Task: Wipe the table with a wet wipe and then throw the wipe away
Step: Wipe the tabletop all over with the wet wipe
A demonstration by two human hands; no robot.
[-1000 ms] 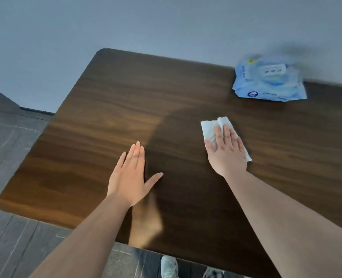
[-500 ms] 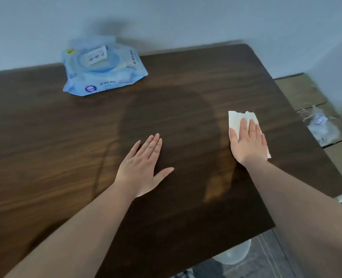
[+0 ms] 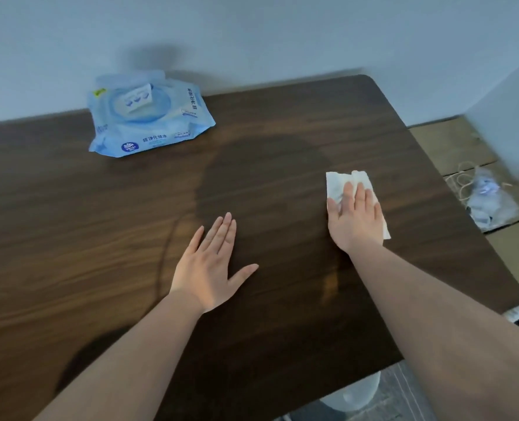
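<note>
The right hand lies open, pressing the wipe flat near the surface's right edge to scrub, while the open, empty left hand braces mid-surface.

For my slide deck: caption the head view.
Right hand presses a white wipe flat on the dark wooden table; left hand rests beside it.
</note>
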